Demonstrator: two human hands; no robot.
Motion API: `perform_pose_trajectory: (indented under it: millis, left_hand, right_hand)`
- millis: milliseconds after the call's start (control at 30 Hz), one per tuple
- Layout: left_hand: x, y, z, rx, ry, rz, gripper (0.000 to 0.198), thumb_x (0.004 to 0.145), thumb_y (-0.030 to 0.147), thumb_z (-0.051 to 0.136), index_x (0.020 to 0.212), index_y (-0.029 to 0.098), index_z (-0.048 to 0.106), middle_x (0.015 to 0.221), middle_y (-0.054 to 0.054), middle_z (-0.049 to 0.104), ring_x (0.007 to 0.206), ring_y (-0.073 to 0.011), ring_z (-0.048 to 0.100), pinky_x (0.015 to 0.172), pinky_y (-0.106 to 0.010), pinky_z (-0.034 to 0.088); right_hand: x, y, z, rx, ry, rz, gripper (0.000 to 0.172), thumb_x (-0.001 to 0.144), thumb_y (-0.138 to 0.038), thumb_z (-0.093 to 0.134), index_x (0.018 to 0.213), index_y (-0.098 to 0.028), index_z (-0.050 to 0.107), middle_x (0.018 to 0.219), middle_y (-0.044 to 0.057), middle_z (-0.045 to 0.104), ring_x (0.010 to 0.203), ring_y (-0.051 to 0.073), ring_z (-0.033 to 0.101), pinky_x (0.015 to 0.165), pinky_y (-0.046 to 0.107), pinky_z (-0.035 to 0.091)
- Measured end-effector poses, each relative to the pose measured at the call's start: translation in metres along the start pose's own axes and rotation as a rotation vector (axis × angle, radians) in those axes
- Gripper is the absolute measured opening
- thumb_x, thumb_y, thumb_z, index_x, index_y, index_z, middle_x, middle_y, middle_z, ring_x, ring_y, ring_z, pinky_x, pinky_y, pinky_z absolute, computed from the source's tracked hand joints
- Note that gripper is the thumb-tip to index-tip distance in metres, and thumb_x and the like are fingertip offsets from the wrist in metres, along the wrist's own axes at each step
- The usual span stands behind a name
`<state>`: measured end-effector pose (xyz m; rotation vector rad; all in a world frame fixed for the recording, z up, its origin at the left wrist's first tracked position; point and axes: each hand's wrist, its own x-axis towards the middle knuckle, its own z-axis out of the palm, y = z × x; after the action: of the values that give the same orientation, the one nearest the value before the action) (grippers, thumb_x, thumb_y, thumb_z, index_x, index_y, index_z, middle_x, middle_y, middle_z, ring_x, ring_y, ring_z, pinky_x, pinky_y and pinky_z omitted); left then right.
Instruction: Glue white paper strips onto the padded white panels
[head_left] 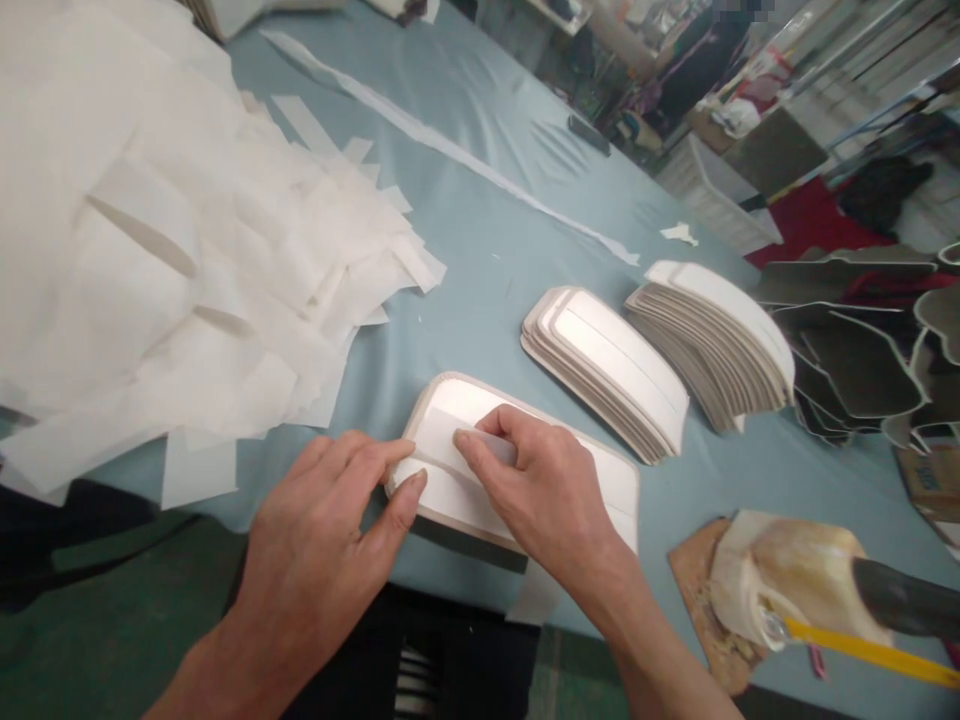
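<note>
Head view: the white panel [457,490] slants lengthwise down rightward.

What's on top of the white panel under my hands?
On the white panel, your left hand touches one end; your right hand pinches a pale piece above the middle. The surface beneath your right hand is covered.

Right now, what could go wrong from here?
1. The thin, pale, flat piece pinched in the right hand could crease or skew against the white, round-cornered panel.
2. That panel lies near the front edge of the blue-green table; a hard push might shift it.
3. The loose pile of thin white sheets reaches past the edge at left; a brush could drag some off.
</note>
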<state>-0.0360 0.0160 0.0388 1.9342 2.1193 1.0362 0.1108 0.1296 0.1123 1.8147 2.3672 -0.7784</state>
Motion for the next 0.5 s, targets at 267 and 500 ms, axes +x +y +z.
perform_pose_trajectory:
  millis: [267,500]
  left_hand:
    - [-0.0027,-0.0068,0.0028,-0.026,-0.018,-0.053,0.022,0.108,0.037,0.052,0.108,0.022,0.068,0.090,-0.002,0.070,0.088,-0.0228,0.065,0.080,-0.038,0.048]
    - [-0.0037,-0.0095,0.0047,-0.092,-0.034,-0.124,0.026,0.106,0.044,0.053,0.107,0.024,0.069,0.090,-0.002,0.072,0.088,-0.0233,0.067,0.082,-0.039,0.052]
  right_hand:
    - [0.0047,-0.0059,0.0004,-0.103,-0.019,-0.004,0.024,0.099,-0.041,0.066,0.083,-0.025,0.073,0.079,0.002,0.075,0.079,0.021,0.063,0.071,0.031,0.030]
    - [0.0072,-0.0053,-0.0043,-0.108,-0.033,-0.001,0.024,0.099,-0.042,0.066,0.087,-0.024,0.076,0.080,0.003,0.076,0.077,0.021,0.063,0.068,0.031,0.030]
